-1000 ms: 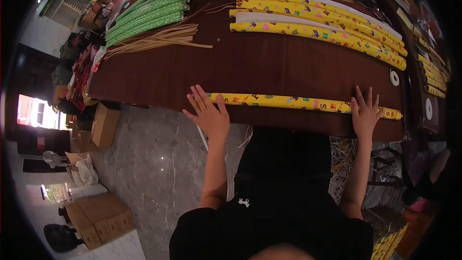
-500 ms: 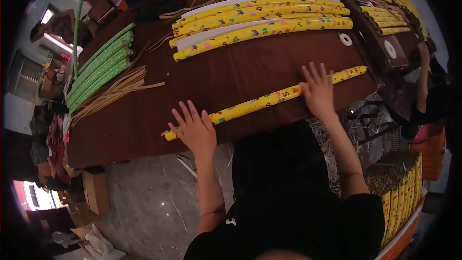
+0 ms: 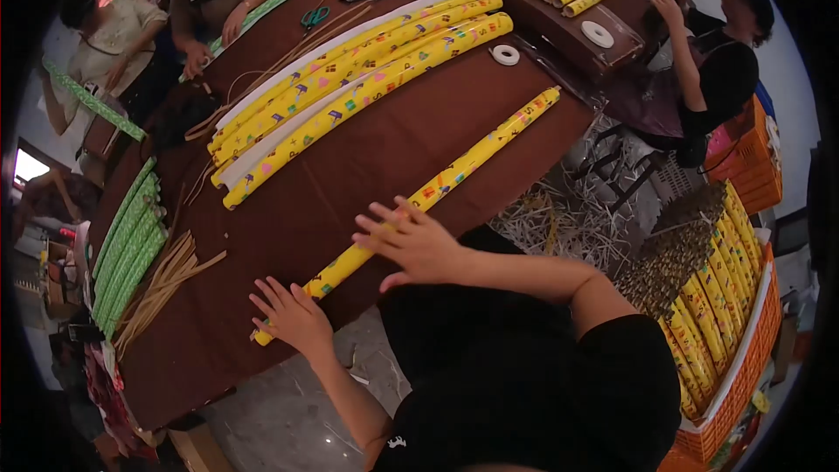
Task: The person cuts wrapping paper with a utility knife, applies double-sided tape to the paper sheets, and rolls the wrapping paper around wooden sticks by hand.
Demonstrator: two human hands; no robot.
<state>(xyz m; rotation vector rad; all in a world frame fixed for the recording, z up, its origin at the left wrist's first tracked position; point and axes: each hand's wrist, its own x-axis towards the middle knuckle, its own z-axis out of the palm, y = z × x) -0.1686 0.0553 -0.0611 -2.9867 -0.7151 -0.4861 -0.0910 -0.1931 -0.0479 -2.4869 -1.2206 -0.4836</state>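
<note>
A thin roll of yellow printed wrapping paper (image 3: 476,155) lies slantwise along the near edge of the brown-covered table (image 3: 367,149). My left hand (image 3: 297,319) rests over its near-left end, fingers spread. My right hand (image 3: 419,243) lies flat across its middle, fingers also apart, and covers part of the print. Neither hand wraps round the roll. Beyond it, several larger yellow rolls (image 3: 371,96) lie side by side with white paper edges showing.
Green rolls (image 3: 131,245) and tan strips (image 3: 162,288) lie at left. White tape (image 3: 504,55) and scissors (image 3: 315,17) are farther back. An orange crate (image 3: 734,385) of yellow rolls stands at right, near paper scraps (image 3: 559,236). Co-workers (image 3: 721,61) sit around the tables.
The view has turned to the right. My right hand has moved left along the roll, from its far part to its middle, closer to my left hand, which stays at the near end.
</note>
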